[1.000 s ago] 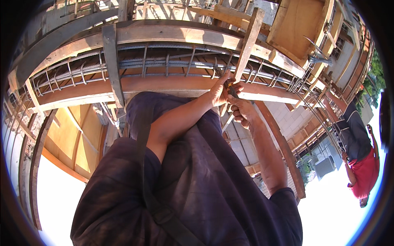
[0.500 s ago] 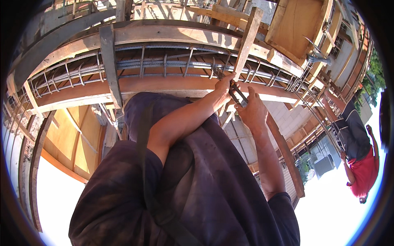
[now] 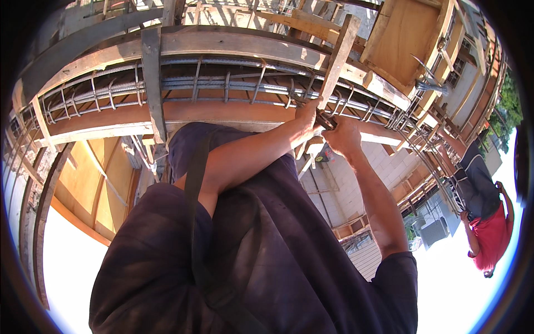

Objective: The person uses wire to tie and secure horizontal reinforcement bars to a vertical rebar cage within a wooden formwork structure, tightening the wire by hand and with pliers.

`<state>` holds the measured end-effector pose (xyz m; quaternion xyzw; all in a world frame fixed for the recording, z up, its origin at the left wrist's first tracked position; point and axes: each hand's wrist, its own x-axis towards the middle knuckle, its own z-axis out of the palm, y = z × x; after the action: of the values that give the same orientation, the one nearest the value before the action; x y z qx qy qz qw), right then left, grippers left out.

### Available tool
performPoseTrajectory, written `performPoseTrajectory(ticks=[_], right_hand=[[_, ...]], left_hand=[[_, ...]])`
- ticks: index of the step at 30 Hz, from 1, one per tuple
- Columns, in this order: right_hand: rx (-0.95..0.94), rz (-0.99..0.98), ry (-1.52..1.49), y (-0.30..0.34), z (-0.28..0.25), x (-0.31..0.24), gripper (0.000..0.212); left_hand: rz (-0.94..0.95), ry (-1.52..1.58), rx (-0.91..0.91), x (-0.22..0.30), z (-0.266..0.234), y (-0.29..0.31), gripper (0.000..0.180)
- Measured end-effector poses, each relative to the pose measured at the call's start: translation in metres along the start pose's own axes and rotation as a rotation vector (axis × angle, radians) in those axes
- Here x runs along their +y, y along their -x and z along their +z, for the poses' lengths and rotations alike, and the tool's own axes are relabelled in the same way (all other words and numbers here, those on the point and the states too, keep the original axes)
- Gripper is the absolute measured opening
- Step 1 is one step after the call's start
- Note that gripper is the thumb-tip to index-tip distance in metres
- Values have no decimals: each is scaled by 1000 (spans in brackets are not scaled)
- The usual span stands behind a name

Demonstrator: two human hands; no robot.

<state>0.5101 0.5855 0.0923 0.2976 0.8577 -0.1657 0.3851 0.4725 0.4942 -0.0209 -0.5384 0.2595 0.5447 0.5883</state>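
Note:
A dark metal two-handled tool, like pincers, lies between my hands at the steel rebar cage. My left hand is closed round its upper part, close to the bars. Closed on the lower handle end is my right hand. The tool's jaws are hidden behind my left hand and the bars, so what they touch cannot be seen. Just beyond my hands a wooden slat crosses the cage. The bars and their stirrups run inside a timber form.
Another upright slat crosses the form at left. A framed plywood panel stands at the upper right, with a bundle of wire beside it. At far right is a person in a red shirt. A block wall shows below.
My right hand was spread beside the handles and has now closed on them. The handles have swung up and to the right. A long board below my right hand is no longer in sight.

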Motion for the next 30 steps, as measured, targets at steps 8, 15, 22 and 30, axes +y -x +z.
performPoseTrajectory(ticks=[8, 15, 22, 30], right_hand=[[-739, 801, -1322, 8, 5, -9, 19], [-653, 668, -1052, 14, -1, -25, 33], [142, -65, 408, 50, -3, -67, 63], [37, 55, 151, 24, -3, -38, 40]], left_hand=[[14, 82, -135, -18, -30, -15, 42], [36, 26, 73, -10, -19, -17, 28], [-28, -47, 253, -8, 5, -31, 25], [15, -50, 88, -15, -1, -38, 35]])
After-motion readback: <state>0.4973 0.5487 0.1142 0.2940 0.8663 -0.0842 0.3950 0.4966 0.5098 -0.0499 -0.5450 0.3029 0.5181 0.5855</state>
